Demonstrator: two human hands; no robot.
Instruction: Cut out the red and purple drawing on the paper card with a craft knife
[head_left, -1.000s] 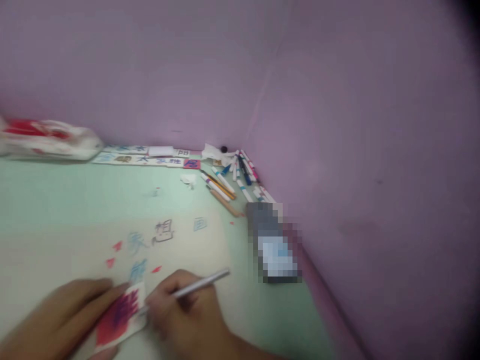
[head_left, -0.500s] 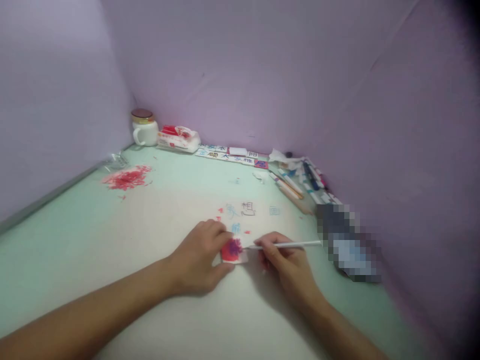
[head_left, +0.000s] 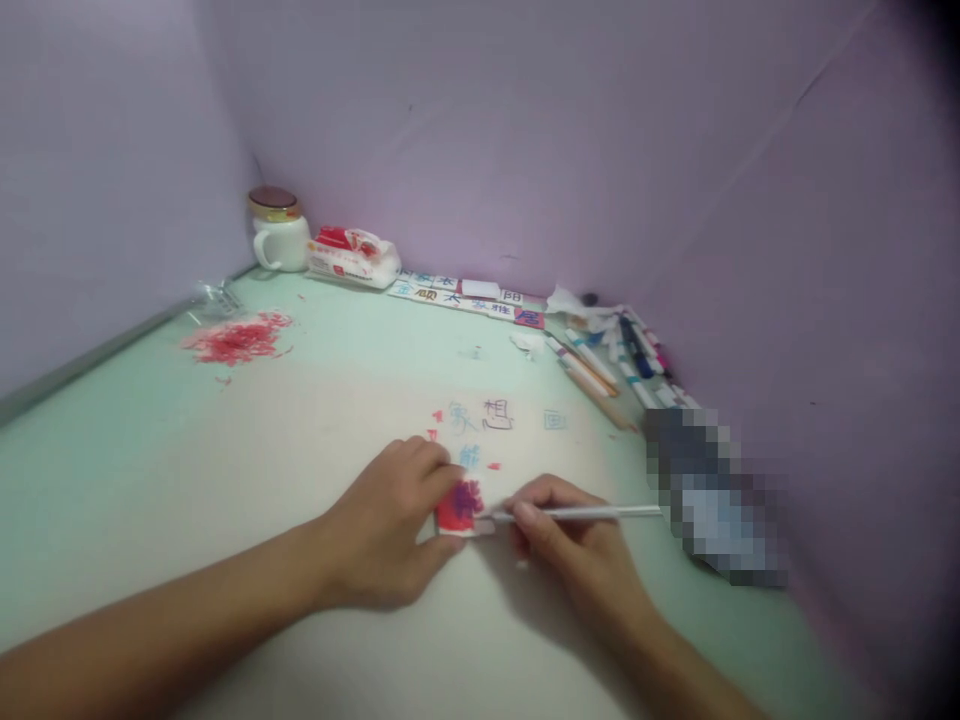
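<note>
My left hand rests at the middle of the table, fingers and thumb closed about a small flat white block. The block's face is coloured red, with a purple patch over it. My right hand pinches a slim silver pen-shaped tool, whose tip is at the block's right edge; whether it touches is too blurred to tell. Just beyond the block, blue and dark characters are written on the tabletop, with small red marks among them.
Red shavings lie at the left by clear plastic wrap. A lidded white mug, a tissue pack and rows of lettered tiles line the back. Several pens lie at the right, near a pixelated object.
The tool tip has moved down along the block's right side, and my right hand has lowered slightly. My left hand still holds the block. The whole view has shifted a little.
</note>
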